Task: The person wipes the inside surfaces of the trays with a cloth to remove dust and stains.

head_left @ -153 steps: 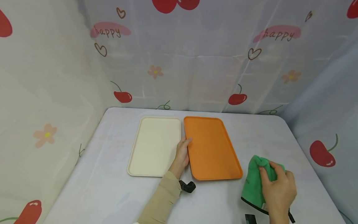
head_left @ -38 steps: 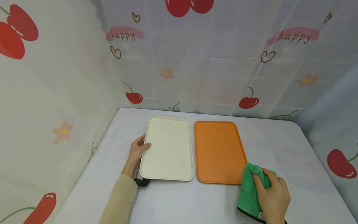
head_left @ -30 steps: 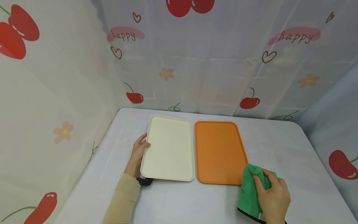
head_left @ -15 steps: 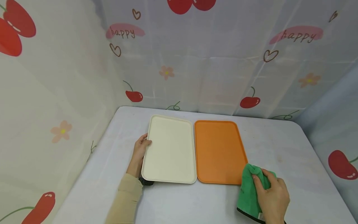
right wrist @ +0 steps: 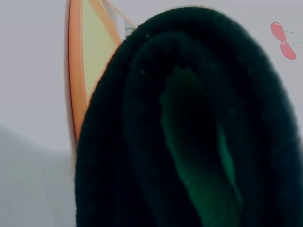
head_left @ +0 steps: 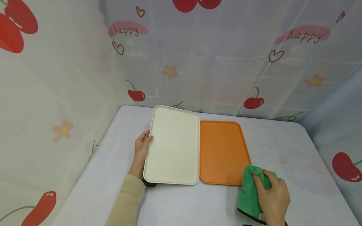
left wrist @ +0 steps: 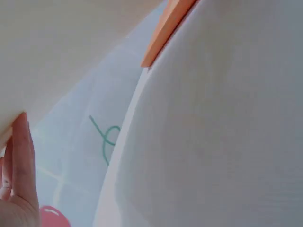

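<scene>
I watched from far off as the left hand (head_left: 141, 145) had its grip on the left side of the white tray (head_left: 173, 147). The thumb was bent over the rim, and the other fingers went behind it. The tray was tipped and held up off the surface (head_left: 305, 175). In the left wrist view I saw a bit of curtain (head_left: 212, 75) between the two. The orange tray (head_left: 222, 150) lay flat on the surface, just right of the white one. The edges met in my head view, but I could not tell if they touched.

The right hand (head_left: 273, 197) had its grip on a green cloth (head_left: 249, 191), pinched between thumb and fingers. The cloth was at the near right corner of the orange tray and hid that corner from me. It had a black edge and a small white tag (head_left: 261, 216). In the right wrist view its folds looked big and dark. I saw a tan sleeve (head_left: 125, 201) on the left arm, and red cherries on the curtain.
</scene>
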Motion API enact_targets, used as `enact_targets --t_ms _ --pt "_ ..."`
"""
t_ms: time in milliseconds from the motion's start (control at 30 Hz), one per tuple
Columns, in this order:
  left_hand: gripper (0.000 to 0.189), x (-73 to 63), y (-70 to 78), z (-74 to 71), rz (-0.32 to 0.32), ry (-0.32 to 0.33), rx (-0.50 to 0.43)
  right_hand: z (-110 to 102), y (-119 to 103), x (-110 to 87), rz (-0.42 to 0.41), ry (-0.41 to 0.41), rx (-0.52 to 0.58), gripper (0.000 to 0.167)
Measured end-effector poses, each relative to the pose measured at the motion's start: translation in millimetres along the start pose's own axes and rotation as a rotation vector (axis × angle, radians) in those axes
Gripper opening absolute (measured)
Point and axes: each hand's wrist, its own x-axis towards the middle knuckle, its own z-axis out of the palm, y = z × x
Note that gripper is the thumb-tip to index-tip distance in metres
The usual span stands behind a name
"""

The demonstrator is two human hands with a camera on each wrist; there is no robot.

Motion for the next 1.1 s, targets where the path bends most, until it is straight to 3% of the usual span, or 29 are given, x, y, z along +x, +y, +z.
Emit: enact_targets --t_ms 333,667,900,1100 --pt "0.033 -23.0 33.4 24.9 0.174 -0.053 -0.107 -12.2 -10.2 11.4 -0.086 0.079 0.083 0.034" --pt "0.034 -48.3 68.3 60.2 0.246 -0.129 -0.32 -38.5 -45.2 38.1 -0.157 0.2 0.243 0.032" --pt "0.034 -67.6 70.8 83.4 0.238 -0.139 -0.38 -50.0 -82.1 58.6 -0.234 0.282 0.397 0.03" --pt "0.035 -82.1 66.8 96.2 0.274 -0.178 -0.383 -52.7 -119.8 79.5 -0.29 0.296 0.431 0.026"
